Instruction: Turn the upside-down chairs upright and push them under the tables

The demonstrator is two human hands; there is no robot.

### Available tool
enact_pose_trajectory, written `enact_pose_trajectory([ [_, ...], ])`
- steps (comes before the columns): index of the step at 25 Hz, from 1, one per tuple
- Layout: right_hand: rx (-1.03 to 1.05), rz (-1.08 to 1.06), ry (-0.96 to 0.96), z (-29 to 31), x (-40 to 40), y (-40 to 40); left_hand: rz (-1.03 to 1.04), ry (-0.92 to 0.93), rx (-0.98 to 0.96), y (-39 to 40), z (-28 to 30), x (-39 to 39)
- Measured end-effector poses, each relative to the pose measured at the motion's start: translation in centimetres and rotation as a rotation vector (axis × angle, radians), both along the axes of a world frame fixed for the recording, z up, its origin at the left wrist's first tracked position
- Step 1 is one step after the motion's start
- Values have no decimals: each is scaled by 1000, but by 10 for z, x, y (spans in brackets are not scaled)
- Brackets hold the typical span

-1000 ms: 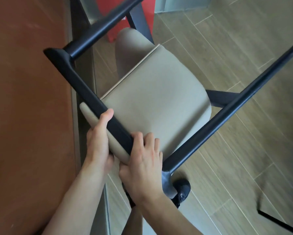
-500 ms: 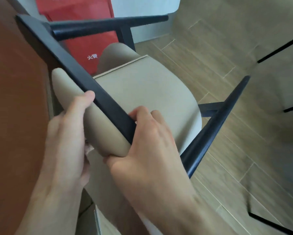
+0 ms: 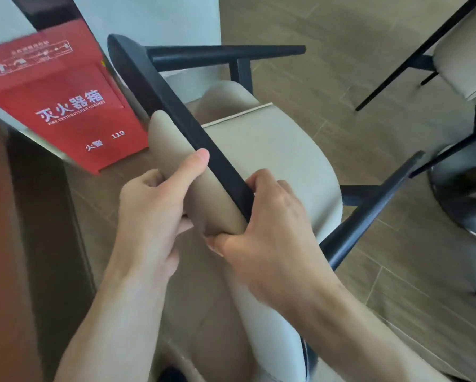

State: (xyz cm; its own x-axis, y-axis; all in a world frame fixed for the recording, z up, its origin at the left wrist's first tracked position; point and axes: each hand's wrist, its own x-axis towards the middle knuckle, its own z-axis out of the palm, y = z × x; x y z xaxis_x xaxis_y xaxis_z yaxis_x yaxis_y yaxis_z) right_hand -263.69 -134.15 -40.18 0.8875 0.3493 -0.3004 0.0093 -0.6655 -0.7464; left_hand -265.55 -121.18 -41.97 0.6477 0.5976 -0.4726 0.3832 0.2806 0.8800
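Chair point(image 3: 272, 150): mid-air, tipped, legs out to the side, beside table point(image 3: 0, 244).
Step, I'd say: rotate till legs point down, keep clear of table edge.
Left hand point(image 3: 151, 213): fingers wrapped on padded edge, thumb along it.
Right hand point(image 3: 272, 232): fingers curled over dark rail point(image 3: 181, 117), clamped w/ pad.

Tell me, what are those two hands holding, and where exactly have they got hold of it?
Both grip a beige chair with its legs off the floor: the left hand and right hand clasp the padded seat edge, beside the black frame bar.
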Motion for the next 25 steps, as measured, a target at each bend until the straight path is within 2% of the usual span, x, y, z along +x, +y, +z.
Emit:
enact_pose_trajectory([
  [6,11,-226,29,53,55,-55,-230,-250,129,-44,36,69],
  [13,92,-553,216,80,96,-136,-593,-246,155,-129,48,148],
  [16,80,-633,217,70,111,-184,-632,-260,176,-178,39,172],
  [20,236,-682,236,71,130,-246,-622,-279,109,-236,34,193],
  [23,367,-710,245,72,144,-290,-608,-296,-7,-280,28,200],
  [25,367,-721,188,70,152,-316,-585,-335,-73,-311,22,202],
])
